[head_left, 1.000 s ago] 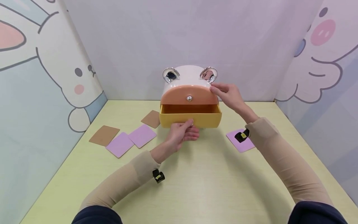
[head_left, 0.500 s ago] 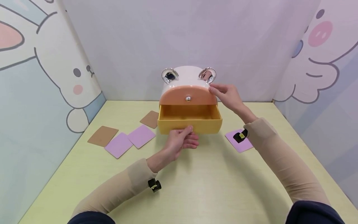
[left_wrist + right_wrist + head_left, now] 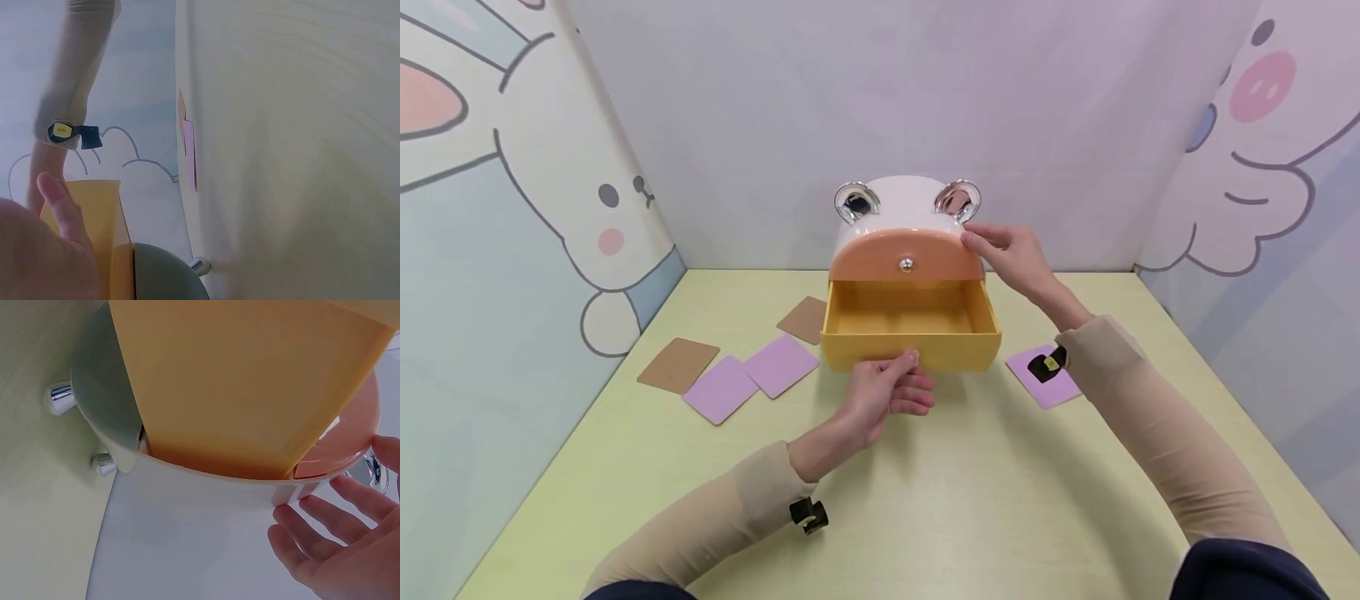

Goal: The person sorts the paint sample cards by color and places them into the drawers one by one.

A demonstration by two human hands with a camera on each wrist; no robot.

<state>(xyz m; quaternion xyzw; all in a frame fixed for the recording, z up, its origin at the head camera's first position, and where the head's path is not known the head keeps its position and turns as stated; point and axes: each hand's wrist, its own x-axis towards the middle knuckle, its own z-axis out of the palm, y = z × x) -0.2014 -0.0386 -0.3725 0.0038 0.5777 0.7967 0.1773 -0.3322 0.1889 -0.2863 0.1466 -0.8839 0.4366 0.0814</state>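
pinching one drawer (image 3: 917, 317): left hand (image 3: 886, 393); touching one box (image 3: 908, 202), loosely extended: right hand (image 3: 1011, 254); purple cards (image 3: 720, 389), three; brown cards (image 3: 678, 365), two; wrist label (image 3: 62, 130), illegible.

Head view bright and even; soft shadows across the table (image 3: 925, 517); wrist views dimmer and hazier.

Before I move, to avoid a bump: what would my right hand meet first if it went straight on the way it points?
Your right hand would likely meet the white shell first; its fingertips seem to touch it.
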